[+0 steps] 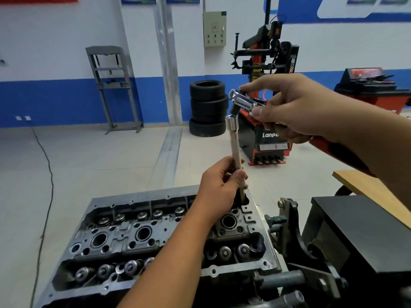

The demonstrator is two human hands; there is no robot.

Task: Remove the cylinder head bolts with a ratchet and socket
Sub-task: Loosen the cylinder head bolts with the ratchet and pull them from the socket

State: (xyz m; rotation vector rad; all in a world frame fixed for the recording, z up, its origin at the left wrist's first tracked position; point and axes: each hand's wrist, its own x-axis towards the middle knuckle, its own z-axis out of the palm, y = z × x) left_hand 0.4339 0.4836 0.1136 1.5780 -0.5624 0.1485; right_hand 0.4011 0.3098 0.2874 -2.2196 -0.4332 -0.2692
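A person's left hand [219,181] pinches a long socket extension [235,150] standing upright in a bolt well at the far right corner of the cylinder head [155,236], while the right hand [295,110], its grip closed around a red-handled ratchet [242,102], holds the tool's head just above the extension's top, apart from it; stacked tyres [208,107] stand behind
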